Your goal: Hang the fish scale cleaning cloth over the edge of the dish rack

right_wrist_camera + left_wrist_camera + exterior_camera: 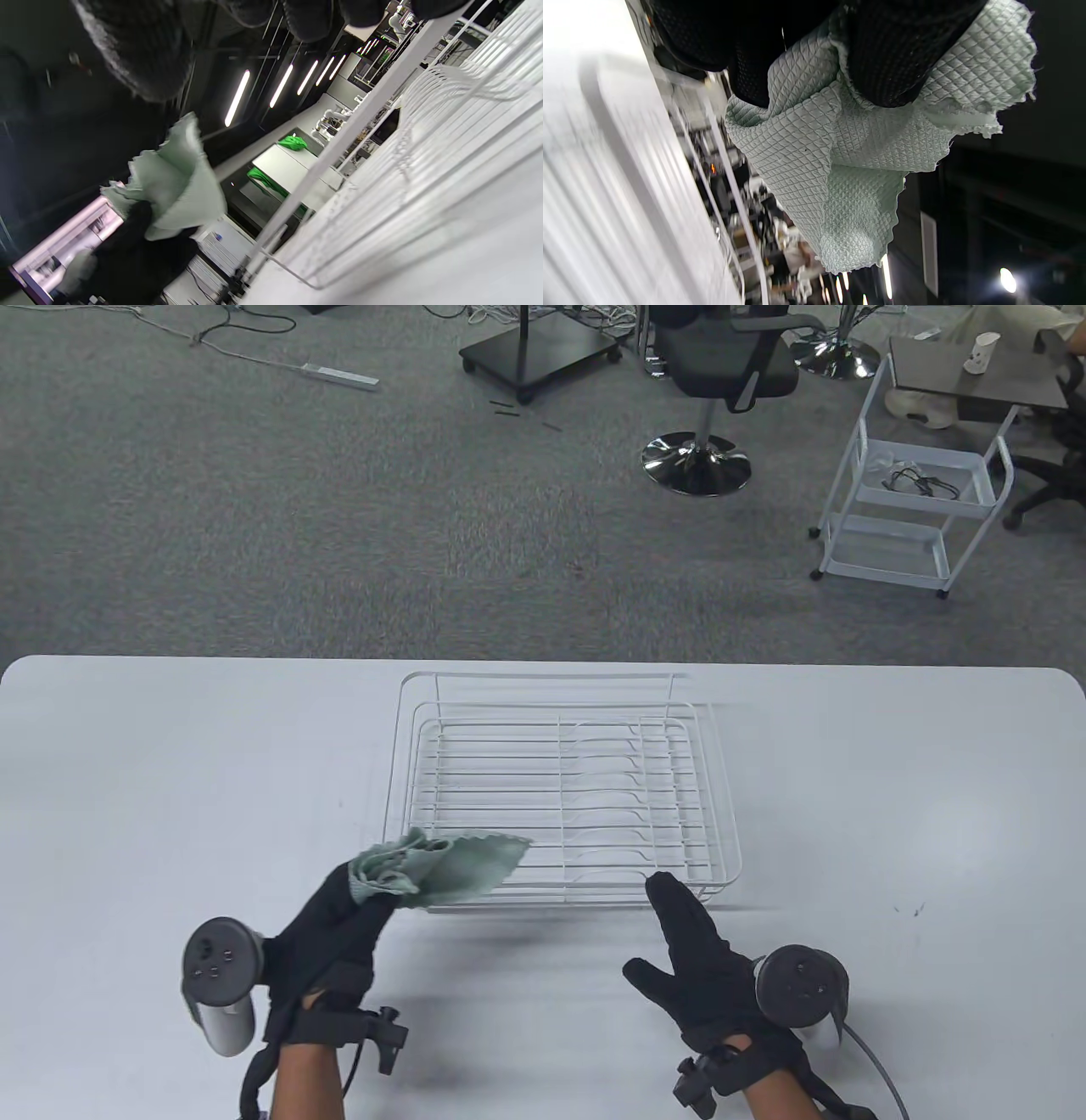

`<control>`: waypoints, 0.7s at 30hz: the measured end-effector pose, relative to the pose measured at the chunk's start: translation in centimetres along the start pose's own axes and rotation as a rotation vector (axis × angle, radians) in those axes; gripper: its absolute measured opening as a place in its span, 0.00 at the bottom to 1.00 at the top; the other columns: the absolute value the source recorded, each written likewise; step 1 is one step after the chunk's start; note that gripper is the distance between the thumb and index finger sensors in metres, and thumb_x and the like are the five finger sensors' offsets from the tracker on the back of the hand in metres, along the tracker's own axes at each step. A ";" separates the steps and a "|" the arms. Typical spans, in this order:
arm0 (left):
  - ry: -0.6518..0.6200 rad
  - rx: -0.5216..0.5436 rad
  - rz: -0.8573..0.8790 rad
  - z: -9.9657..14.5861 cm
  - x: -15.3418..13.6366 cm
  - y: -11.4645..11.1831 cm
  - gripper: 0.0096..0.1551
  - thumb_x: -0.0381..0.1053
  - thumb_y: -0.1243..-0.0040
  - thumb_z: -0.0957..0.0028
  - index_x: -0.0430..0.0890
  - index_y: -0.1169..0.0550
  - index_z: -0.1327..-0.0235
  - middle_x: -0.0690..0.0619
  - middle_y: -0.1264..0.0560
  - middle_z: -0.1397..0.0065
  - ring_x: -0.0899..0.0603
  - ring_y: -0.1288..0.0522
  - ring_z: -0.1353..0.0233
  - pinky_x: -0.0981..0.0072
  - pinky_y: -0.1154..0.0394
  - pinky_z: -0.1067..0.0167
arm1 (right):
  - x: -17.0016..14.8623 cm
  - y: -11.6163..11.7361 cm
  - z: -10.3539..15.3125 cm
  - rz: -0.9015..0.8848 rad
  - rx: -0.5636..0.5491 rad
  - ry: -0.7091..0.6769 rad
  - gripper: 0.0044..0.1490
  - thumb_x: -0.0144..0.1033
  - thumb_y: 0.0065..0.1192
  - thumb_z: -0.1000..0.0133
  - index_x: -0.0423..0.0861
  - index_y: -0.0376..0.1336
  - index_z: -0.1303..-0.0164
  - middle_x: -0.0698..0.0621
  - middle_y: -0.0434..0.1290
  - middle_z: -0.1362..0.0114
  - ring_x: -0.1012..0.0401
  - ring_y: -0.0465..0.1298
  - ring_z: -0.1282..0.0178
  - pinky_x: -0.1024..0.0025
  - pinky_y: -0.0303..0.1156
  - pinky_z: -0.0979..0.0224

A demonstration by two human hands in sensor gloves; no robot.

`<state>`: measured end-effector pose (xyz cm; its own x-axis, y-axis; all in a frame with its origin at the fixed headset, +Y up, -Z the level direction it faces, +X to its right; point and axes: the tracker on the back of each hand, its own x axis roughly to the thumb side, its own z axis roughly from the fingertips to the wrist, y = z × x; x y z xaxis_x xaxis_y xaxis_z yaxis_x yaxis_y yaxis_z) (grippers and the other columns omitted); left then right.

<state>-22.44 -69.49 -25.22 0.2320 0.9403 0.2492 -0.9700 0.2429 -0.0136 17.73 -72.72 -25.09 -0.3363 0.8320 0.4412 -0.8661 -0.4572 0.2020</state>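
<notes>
A white wire dish rack [560, 789] stands on the white table [170, 780]. My left hand [339, 916] grips a pale green quilted cleaning cloth [450, 869] and holds it above the rack's near left corner; the cloth's free end hangs over the near edge. In the left wrist view my fingers [895, 55] pinch the bunched cloth [840, 169]. My right hand [704, 950] is open and empty, fingers spread, just in front of the rack's near edge. The right wrist view shows the cloth [174, 186] and the rack's wires [445, 140].
Beyond the table's far edge lie grey carpet, an office chair [721, 381] and a white rolling cart [916, 500].
</notes>
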 end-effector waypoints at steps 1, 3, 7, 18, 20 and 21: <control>-0.002 -0.072 0.015 -0.4 0.1 -1.9 0.26 0.53 0.31 0.41 0.55 0.19 0.29 0.53 0.22 0.30 0.37 0.24 0.27 0.37 0.29 0.30 | 0.1 0.2 0.0 -0.064 -0.002 0.026 0.56 0.58 0.65 0.39 0.43 0.40 0.16 0.32 0.55 0.16 0.30 0.54 0.19 0.27 0.54 0.24; -0.009 -0.176 0.048 -0.5 0.7 -4.7 0.26 0.53 0.31 0.42 0.54 0.19 0.29 0.53 0.22 0.31 0.37 0.23 0.27 0.37 0.29 0.30 | 0.1 0.6 0.2 -0.152 -0.023 0.063 0.59 0.59 0.66 0.40 0.42 0.38 0.16 0.32 0.55 0.17 0.29 0.56 0.20 0.28 0.55 0.24; -0.041 -0.299 0.018 -0.2 1.7 -8.2 0.26 0.53 0.31 0.42 0.55 0.19 0.30 0.53 0.22 0.31 0.37 0.23 0.27 0.37 0.29 0.30 | 0.2 0.7 1.0 -0.257 -0.218 0.092 0.42 0.52 0.66 0.38 0.49 0.51 0.18 0.39 0.67 0.22 0.34 0.66 0.24 0.32 0.62 0.26; 0.078 -0.224 -0.443 -0.4 0.0 -8.0 0.37 0.54 0.30 0.42 0.47 0.27 0.19 0.45 0.31 0.19 0.31 0.31 0.21 0.32 0.34 0.27 | 2.5 -3.1 2.2 0.054 -0.470 -0.079 0.22 0.50 0.67 0.39 0.46 0.77 0.47 0.44 0.83 0.42 0.39 0.76 0.32 0.35 0.67 0.30; 0.035 -0.125 -0.503 0.2 1.5 -8.1 0.44 0.53 0.31 0.41 0.45 0.37 0.14 0.42 0.41 0.14 0.28 0.38 0.18 0.30 0.38 0.26 | 3.3 -3.1 2.2 0.152 -0.468 -0.111 0.22 0.51 0.67 0.39 0.46 0.77 0.49 0.45 0.83 0.43 0.39 0.77 0.33 0.35 0.68 0.30; -0.005 -0.072 -0.516 0.6 2.4 -8.3 0.45 0.54 0.33 0.40 0.44 0.39 0.13 0.42 0.44 0.13 0.27 0.42 0.17 0.29 0.40 0.26 | 3.7 -3.0 2.2 0.201 -0.468 -0.140 0.22 0.51 0.67 0.39 0.47 0.77 0.49 0.45 0.84 0.43 0.40 0.77 0.33 0.35 0.68 0.30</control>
<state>-13.89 -69.37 -23.92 0.6783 0.6926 0.2452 -0.7218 0.6906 0.0461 19.95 -69.00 -22.14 -0.4876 0.6776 0.5505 -0.8730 -0.3874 -0.2964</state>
